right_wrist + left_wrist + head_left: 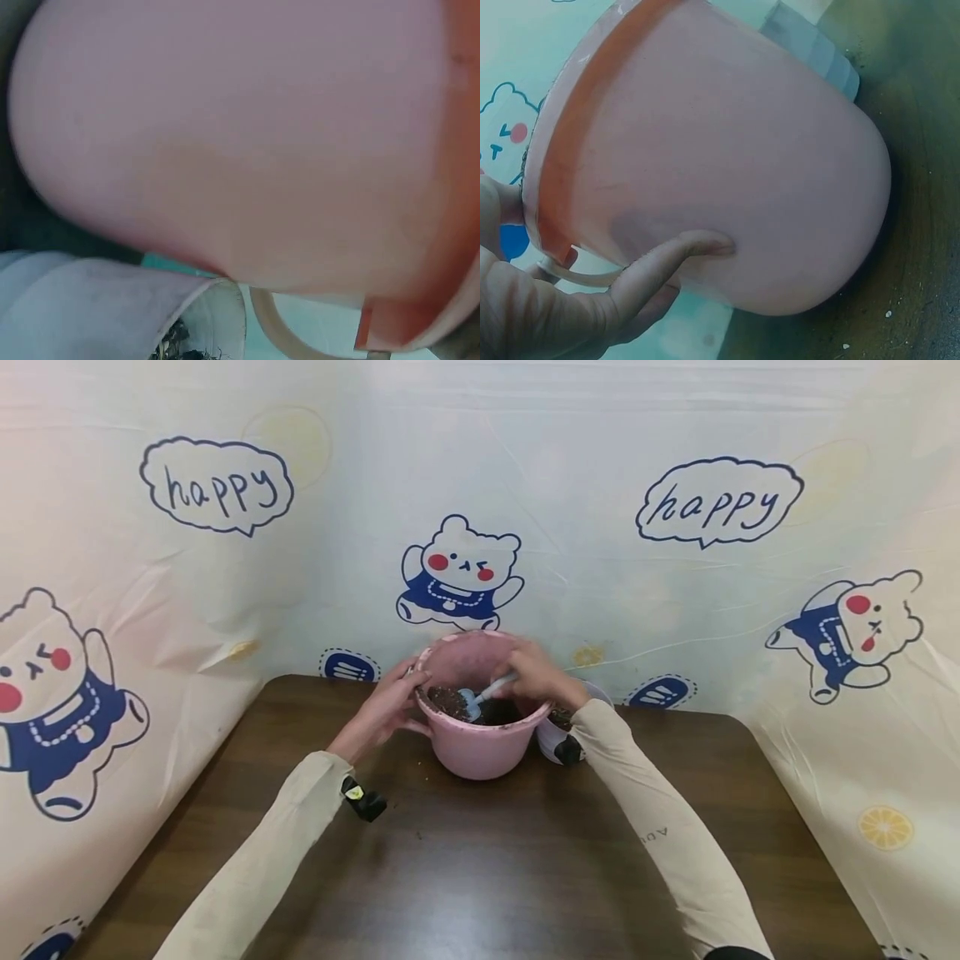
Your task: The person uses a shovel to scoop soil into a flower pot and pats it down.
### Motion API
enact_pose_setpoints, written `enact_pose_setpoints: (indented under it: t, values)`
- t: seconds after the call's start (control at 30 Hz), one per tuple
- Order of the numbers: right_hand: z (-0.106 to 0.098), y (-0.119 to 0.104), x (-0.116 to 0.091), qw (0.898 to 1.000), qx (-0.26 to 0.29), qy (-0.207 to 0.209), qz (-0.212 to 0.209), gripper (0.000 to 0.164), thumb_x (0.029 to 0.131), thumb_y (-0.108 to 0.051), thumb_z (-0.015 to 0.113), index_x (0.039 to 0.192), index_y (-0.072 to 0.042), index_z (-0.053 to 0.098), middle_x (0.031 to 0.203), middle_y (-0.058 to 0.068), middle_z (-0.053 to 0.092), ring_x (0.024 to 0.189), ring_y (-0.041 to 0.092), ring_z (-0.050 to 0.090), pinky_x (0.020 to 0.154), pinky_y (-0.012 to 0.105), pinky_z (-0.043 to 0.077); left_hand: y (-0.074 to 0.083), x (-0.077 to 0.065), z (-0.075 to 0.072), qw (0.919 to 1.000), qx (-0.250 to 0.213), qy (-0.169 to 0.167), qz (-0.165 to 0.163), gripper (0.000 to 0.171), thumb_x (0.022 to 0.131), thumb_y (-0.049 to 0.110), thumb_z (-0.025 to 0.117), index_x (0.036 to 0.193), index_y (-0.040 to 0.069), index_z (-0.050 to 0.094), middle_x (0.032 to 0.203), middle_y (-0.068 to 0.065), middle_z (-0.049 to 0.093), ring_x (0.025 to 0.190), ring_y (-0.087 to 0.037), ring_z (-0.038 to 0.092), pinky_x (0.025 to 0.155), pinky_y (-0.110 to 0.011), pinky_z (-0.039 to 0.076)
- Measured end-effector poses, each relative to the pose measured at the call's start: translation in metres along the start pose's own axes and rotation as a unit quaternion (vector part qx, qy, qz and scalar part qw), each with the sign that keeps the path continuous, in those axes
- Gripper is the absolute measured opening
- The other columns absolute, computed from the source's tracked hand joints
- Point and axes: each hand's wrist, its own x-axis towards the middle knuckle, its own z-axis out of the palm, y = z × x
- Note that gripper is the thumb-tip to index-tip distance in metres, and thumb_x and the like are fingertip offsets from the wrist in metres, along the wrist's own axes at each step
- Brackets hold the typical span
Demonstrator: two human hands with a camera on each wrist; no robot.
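A pink bucket [483,752] with dark soil [447,698] inside stands near the table's far edge. My left hand [384,703] grips its left side by the rim and handle. In the left wrist view, the thumb [679,251] presses on the bucket's outer wall. Over the bucket's right part, my right hand [536,672] holds the handle of a small light-blue shovel [487,688]. Its head lies against the soil; its exact shape is hard to make out. The right wrist view shows the bucket wall [247,135] but not the hand.
Close against the bucket's right side is a whitish ribbed pot [82,307] with dark soil and bits of roots in it. Brown table [465,868] lies in front. A printed cloth [570,552] hangs behind and along both sides. White crumbs [889,313] lie beside the bucket.
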Motion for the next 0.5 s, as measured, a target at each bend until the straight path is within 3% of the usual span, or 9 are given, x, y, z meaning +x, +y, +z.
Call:
enact_pose_setpoints:
  t: [0.13, 0.33, 0.5]
  values:
    - [-0.007, 0.001, -0.003, 0.999, 0.031, -0.007, 0.003, 0.01, 0.088, -0.018, 0.086, 0.096, -0.012, 0.085, 0.091, -0.003, 0.08, 0.102, 0.023, 0.062, 0.099, 0.043, 0.049, 0.001, 0.001, 0.0, 1.0, -0.006, -0.001, 0.005, 0.067, 0.11, 0.027, 0.049, 0.169, 0.022, 0.017, 0.171, -0.021, 0.02, 0.15, -0.051, 0.033, 0.087, -0.067, 0.06]
    - [-0.011, 0.004, -0.008, 0.999, 0.028, 0.006, -0.027, 0.009, 0.09, -0.019, 0.084, 0.094, -0.012, 0.084, 0.09, -0.003, 0.079, 0.096, 0.022, 0.066, 0.095, 0.042, 0.053, 0.0, 0.001, -0.002, 0.9999, -0.011, 0.001, 0.001, 0.068, 0.109, 0.027, 0.05, 0.169, 0.023, 0.017, 0.172, -0.02, 0.018, 0.151, -0.05, 0.031, 0.088, -0.069, 0.059]
    - [-0.011, 0.005, -0.013, 0.998, 0.036, 0.021, -0.044, 0.013, 0.091, -0.017, 0.083, 0.101, -0.009, 0.084, 0.103, 0.004, 0.081, 0.11, 0.028, 0.067, 0.106, 0.047, 0.047, -0.002, 0.001, -0.002, 1.0, -0.006, 0.002, -0.004, 0.068, 0.11, 0.029, 0.05, 0.169, 0.024, 0.017, 0.173, -0.018, 0.016, 0.151, -0.051, 0.032, 0.089, -0.068, 0.059]
